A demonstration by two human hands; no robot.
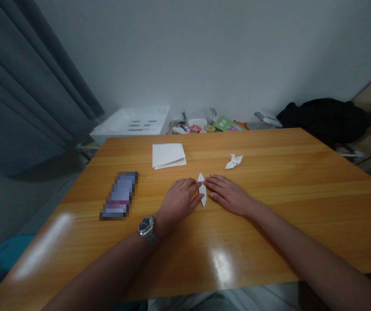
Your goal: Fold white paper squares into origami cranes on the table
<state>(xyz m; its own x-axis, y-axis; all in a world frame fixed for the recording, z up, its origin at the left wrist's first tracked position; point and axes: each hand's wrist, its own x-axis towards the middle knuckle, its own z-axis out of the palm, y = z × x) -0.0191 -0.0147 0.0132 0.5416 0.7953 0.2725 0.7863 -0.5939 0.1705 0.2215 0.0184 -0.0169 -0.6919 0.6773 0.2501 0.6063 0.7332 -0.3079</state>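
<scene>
A narrow strip of folded white paper point(203, 190), pointed at both ends, lies on the wooden table between my hands. My left hand point(180, 196), with a metal wristwatch point(147, 228) on its wrist, holds the paper down from the left with index finger and thumb. From the other side, my right hand point(227, 194) rests low on the table with its fingers stretched out, the fingertips at the paper's right edge. A folded paper bird point(234, 161) sits beyond my right hand. Farther back on the left are folded lined sheets point(168, 155).
A phone point(119, 195), blurred into blocks, lies left of my left hand on the table point(302, 172). Behind the far edge are a white plastic tray point(133, 123), a green booklet point(229, 124) and assorted small items. Black cloth point(324, 119) is heaped at the back right.
</scene>
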